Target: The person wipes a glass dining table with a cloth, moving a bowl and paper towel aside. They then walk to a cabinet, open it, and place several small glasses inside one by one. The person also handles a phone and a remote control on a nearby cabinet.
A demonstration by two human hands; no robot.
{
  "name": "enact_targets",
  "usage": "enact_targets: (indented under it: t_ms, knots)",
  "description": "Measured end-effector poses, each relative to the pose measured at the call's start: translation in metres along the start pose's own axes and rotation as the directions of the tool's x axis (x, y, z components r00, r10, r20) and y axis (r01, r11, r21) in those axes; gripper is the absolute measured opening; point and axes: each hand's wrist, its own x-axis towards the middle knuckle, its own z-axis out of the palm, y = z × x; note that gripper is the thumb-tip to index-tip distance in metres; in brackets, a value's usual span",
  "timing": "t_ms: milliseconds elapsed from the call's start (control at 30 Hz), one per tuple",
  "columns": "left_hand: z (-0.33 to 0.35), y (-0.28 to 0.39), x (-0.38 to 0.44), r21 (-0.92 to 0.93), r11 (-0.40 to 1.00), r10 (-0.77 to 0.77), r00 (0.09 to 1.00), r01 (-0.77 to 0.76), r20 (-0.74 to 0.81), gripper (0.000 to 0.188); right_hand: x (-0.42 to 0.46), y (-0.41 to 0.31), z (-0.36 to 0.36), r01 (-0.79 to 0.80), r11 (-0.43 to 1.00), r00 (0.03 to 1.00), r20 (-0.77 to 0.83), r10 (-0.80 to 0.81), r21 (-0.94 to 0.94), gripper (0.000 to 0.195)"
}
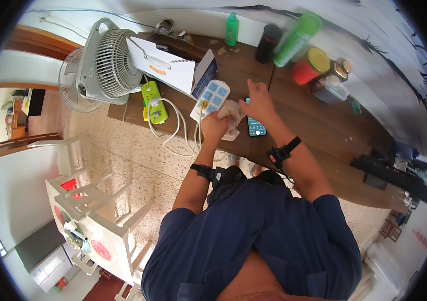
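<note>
My left hand (214,127) grips a crumpled beige cloth (232,131) at the lower end of a white power strip (219,101) with blue sockets. Whether its fingers also hold the strip is hidden. A yellow plug sits in one of the strip's sockets, with a pale cord hanging from it. My right hand (261,101) is over a phone (255,126) with a lit screen, partly covering its upper part. Its thumb and index finger are spread, and nothing shows between them. The thumb tip is close to the cloth; contact is unclear.
Left of the strip lies a green power strip (154,101) with plugs and looped white cables (177,113). Behind stand a grey box fan (112,62) and an open white box (164,67). Bottles and a red canister (307,69) line the back of the brown wooden table (311,124).
</note>
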Motion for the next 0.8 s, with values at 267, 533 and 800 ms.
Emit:
enact_targets:
  t_ms: [267, 533, 800]
  knots:
    - [0.005, 0.007, 0.005, 0.021, 0.998, -0.066, 0.995, 0.065, 0.079, 0.049, -0.034, 0.058, -0.037, 0.103, 0.993, 0.940, -0.332, -0.076, 0.064, 0.073]
    - [-0.008, -0.005, -0.010, -0.152, 0.988, 0.026, 0.972, 0.010, 0.233, 0.063, -0.045, 0.184, -0.183, -0.549, 0.828, 0.658, -0.670, 0.343, -0.116, 0.103]
    - [0.014, -0.027, -0.037, -0.298, 0.949, -0.069, 0.989, 0.105, 0.129, 0.065, -0.019, 0.206, -0.163, -0.538, 0.827, 0.615, -0.597, 0.516, 0.161, 0.108]
